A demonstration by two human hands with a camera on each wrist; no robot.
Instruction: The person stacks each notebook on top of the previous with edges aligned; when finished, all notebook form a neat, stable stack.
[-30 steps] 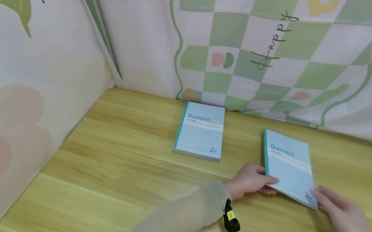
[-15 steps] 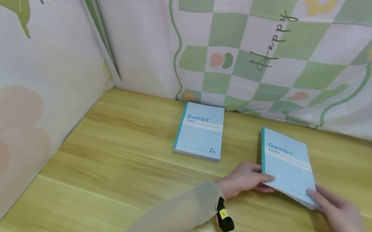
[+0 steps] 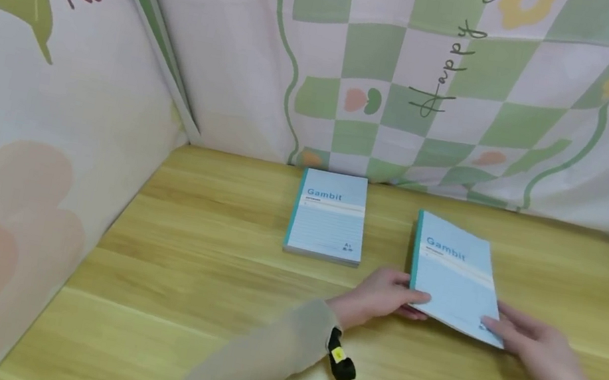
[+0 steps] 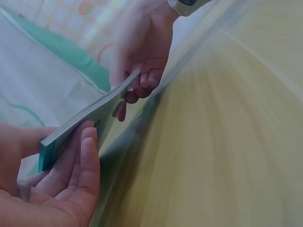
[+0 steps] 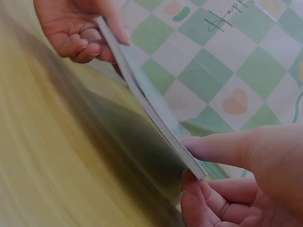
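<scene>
A light blue notebook [image 3: 451, 277] with a teal spine and "Gambit" on its cover is held between both hands, slightly raised above the table. My left hand [image 3: 384, 294] pinches its lower left corner, thumb on the cover and fingers underneath. At the lower right corner, my right hand [image 3: 542, 351] grips it the same way. Both wrist views show the notebook edge-on, a little bent, in the left wrist view as a thin block [image 4: 90, 111] and in the right wrist view with white page edges [image 5: 151, 111]. A matching notebook [image 3: 328, 218] lies flat to the left.
The wood-grain table [image 3: 174, 269] runs back to a hanging cloth [image 3: 424, 68] with green checks. On the left stands a white panel [image 3: 87, 70] with flower prints. The flat notebook sits close to the back cloth.
Both hands have shifted left and slightly toward the person, carrying the notebook with them. The right thumb has come further onto the cover. The flat notebook has stayed put.
</scene>
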